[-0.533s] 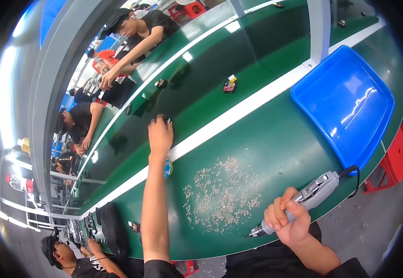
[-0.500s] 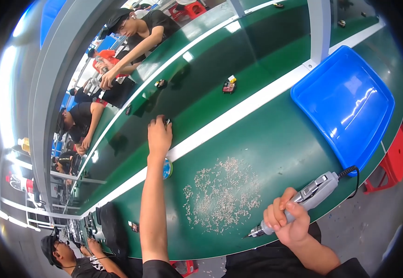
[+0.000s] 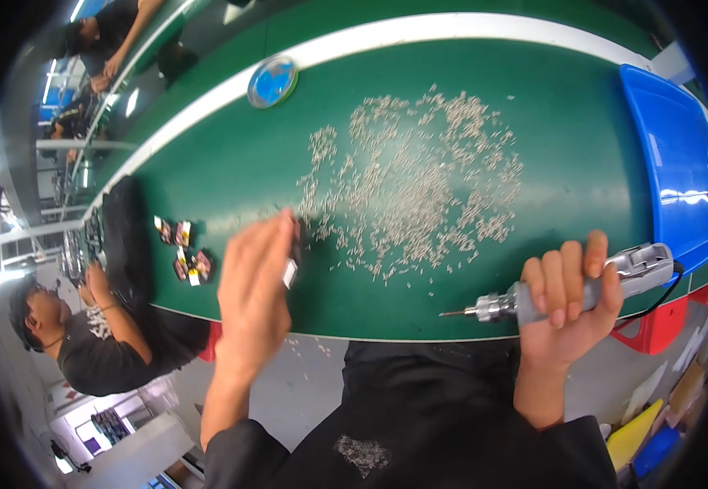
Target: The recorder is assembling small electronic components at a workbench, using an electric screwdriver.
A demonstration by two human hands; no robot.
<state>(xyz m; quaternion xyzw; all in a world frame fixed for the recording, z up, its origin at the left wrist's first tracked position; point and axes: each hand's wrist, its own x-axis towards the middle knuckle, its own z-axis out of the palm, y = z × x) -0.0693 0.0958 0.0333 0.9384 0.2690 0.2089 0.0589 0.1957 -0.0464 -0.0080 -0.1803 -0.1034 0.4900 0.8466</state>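
My right hand (image 3: 566,297) is wrapped round a grey electric screwdriver (image 3: 641,269), its thin bit pointing left above the near edge of the table. My left hand (image 3: 255,281) is closed on a small dark part with a white patch (image 3: 292,259), mostly hidden behind the blurred fingers. Between the hands and farther off, a wide scatter of tiny silvery screws (image 3: 419,196) covers the green table (image 3: 566,147). Left of my left hand lie several small dark parts (image 3: 181,248) with yellow and white bits.
A round tin with blue contents (image 3: 272,81) stands by the white rail (image 3: 403,33). At the right sits a blue tray (image 3: 680,163), with the screwdriver's cord (image 3: 655,306) below it. A black bag-like thing (image 3: 124,244) and a seated co-worker (image 3: 85,334) are at the left.
My left hand has come back from beyond the white rail to the near table, now holding a dark part. The view has tipped down; my right hand still grips the screwdriver.
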